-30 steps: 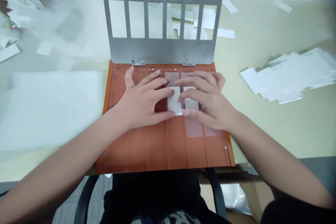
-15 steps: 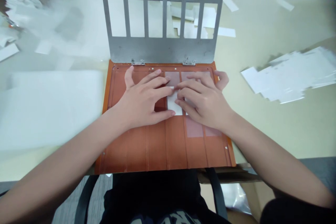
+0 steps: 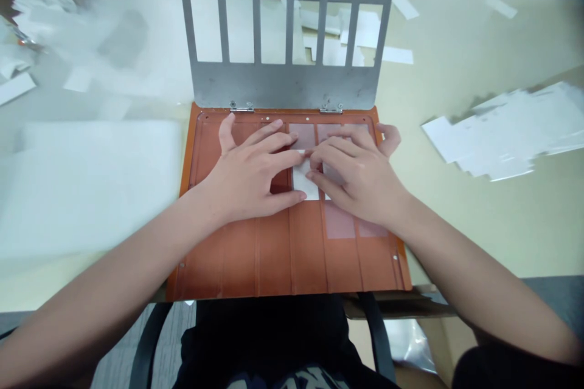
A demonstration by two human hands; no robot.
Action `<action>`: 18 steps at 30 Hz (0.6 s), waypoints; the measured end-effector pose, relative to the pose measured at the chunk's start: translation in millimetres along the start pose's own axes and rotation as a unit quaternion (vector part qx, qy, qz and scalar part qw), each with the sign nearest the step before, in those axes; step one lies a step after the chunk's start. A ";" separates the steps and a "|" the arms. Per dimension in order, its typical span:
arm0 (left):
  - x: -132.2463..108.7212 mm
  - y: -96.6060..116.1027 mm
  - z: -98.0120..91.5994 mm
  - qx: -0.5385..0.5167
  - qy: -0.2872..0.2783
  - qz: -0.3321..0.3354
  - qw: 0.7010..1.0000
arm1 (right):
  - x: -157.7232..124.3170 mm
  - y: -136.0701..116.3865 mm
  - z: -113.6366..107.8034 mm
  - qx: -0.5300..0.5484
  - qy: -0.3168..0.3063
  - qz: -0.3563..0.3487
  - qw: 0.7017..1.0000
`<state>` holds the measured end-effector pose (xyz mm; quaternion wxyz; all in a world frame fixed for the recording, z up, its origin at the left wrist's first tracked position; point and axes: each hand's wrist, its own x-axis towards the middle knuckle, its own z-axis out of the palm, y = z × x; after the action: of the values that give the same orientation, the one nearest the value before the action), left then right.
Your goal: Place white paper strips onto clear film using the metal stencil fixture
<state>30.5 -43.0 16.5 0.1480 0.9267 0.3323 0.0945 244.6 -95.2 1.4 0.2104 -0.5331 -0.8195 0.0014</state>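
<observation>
My left hand (image 3: 253,173) lies with fingers spread over an orange tray (image 3: 274,255), its thumb and index fingertips at a white rectangular card (image 3: 306,185). Bent over the right side of that card is my right hand (image 3: 360,176), its thumb and index finger drawn close together. Whatever may lie between those fingers is hidden. Another white piece shows partly under the right hand. Pale, see-through-looking rectangles (image 3: 340,222) lie in the slots above and below the white pieces.
A grey metal lid (image 3: 287,85) with several rectangular windows stands raised on hinges behind the tray. To the right lies a fanned stack of white cards (image 3: 506,134). A white sheet-like pile (image 3: 95,188) is at the left, and paper strips (image 3: 396,56) lie behind.
My right index finger has curled in closer to the thumb. My left hand keeps its place on the tray. The whole view has shifted slightly.
</observation>
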 end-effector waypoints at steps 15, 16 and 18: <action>0.1 -0.1 0.1 -0.002 -0.002 0.000 1.000 | 0.6 1.4 0.5 0.057 -0.021 0.015 0.998; 0.1 -0.1 0.2 -0.001 -0.002 0.000 1.000 | 0.8 1.4 0.4 0.058 -0.022 0.014 0.998; 0.1 0.0 0.2 -0.001 -0.001 -0.001 1.000 | 1.2 1.4 0.0 0.062 -0.026 0.014 0.998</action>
<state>30.6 -43.0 16.3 0.1492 0.9264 0.3329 0.0937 245.4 -93.5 1.5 0.2213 -0.5302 -0.8156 0.0689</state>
